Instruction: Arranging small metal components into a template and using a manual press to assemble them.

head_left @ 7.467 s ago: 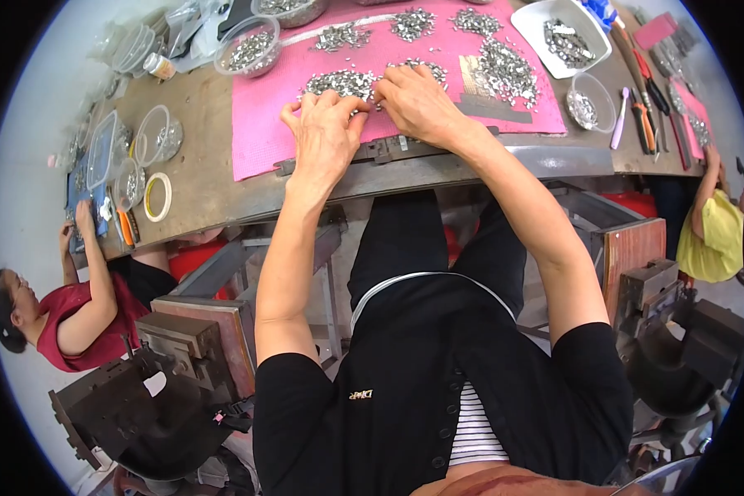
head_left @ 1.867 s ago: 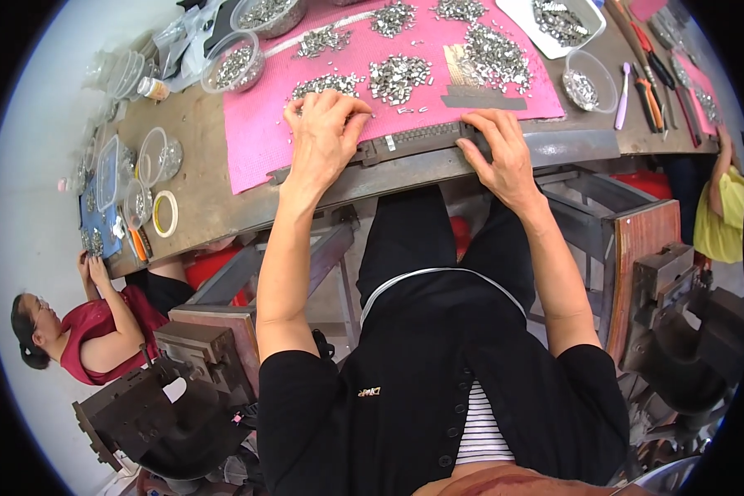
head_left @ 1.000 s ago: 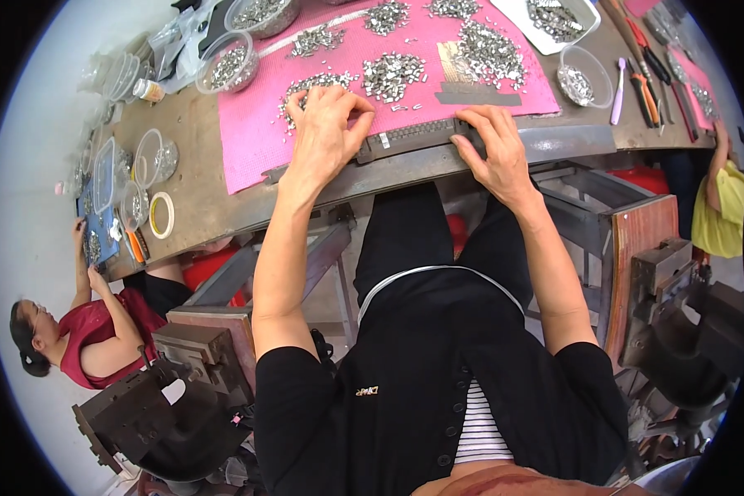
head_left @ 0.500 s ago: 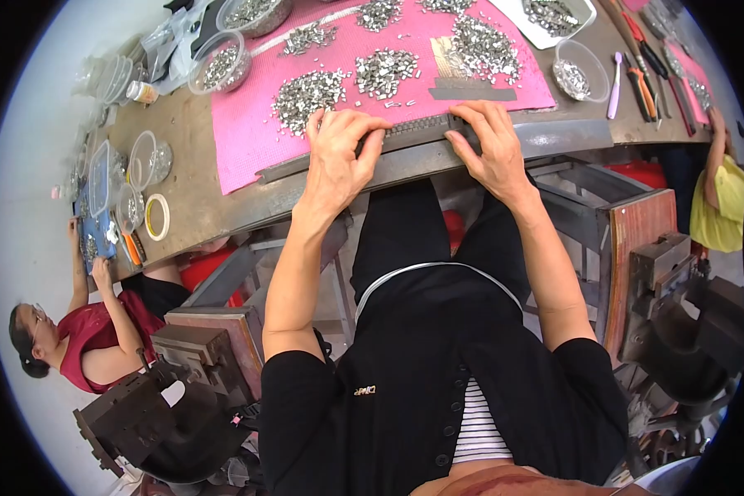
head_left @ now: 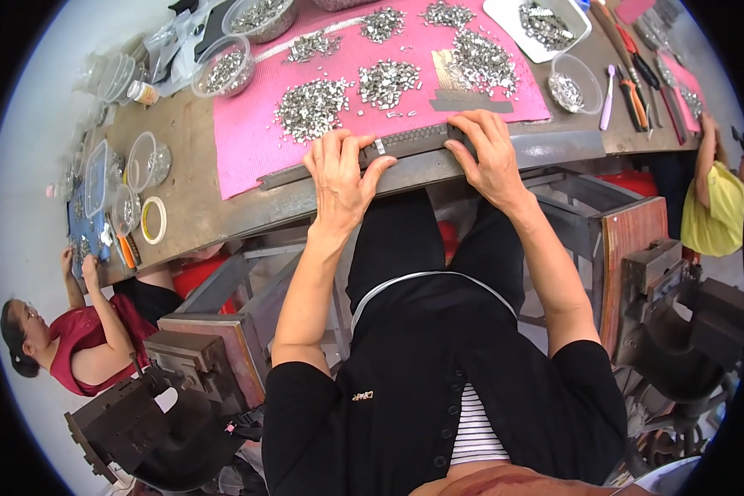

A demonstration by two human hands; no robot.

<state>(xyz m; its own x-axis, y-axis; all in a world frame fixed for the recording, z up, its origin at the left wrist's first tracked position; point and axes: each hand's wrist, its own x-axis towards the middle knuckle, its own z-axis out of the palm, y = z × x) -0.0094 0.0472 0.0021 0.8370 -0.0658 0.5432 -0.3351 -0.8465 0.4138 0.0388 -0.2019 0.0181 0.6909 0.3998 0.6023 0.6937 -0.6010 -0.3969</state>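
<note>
A long dark bar [head_left: 413, 141] with a patterned, segmented top face lies along the front edge of the pink mat [head_left: 240, 157]. My left hand [head_left: 339, 174] grips it toward its left part, fingers over the far side and thumb at the near side. Between that thumb and index finger, a small bright silver piece [head_left: 379, 146] shows against the bar. My right hand [head_left: 489, 157] closes on the bar's right end in the same way. Just beyond the bar are piles of small silver metal pieces, one [head_left: 312, 107] past my left hand and another [head_left: 481, 64] past my right.
A grey strip [head_left: 471, 105] lies on the mat. Clear tubs of metal pieces [head_left: 223, 70], a white tray [head_left: 517, 29], orange-handled pliers [head_left: 634, 107] and a tape roll [head_left: 154, 220] surround it. People work at left [head_left: 91, 339] and right [head_left: 711, 207]. Bench vises [head_left: 153, 422] flank me.
The small silver piece now shows on the bar beside my left thumb, where it was not visible before. Both hands keep their hold. The whole view has shifted slightly.
</note>
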